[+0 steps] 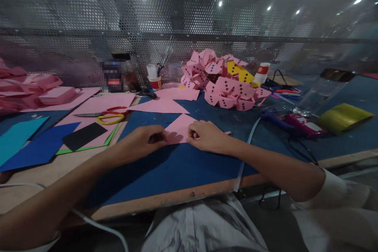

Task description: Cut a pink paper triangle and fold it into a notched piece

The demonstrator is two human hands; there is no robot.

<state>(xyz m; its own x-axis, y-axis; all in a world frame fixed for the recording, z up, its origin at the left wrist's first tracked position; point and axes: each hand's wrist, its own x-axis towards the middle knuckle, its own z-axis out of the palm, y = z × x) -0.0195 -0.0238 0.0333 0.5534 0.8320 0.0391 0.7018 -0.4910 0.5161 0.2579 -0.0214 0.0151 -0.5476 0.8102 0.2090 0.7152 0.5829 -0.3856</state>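
Wrinkled trousers [203, 228], angular pink paper [178, 129]

Free passage is offered on the blue tabletop [147, 173] between its wooden edge [177, 197], the left hand [152, 138] and the right hand [208, 136]; reach is blocked ahead by heaped pink paper shapes [227, 92], leftward by scissors [99, 116], rightward by a magenta tool [305, 126].

Right sleeve [339, 189]: whitish, plain, loose, hem around the elbow. Left sleeve [49, 245]: just a pale sliver showing. Left hand [149, 138] and right hand [208, 136] bare, forearms [273, 169] too. Lap garment [203, 230], below table's [191, 196] near edge: light grey, creased, vertical seam mid-front. Trousers or shirt, can't tell.
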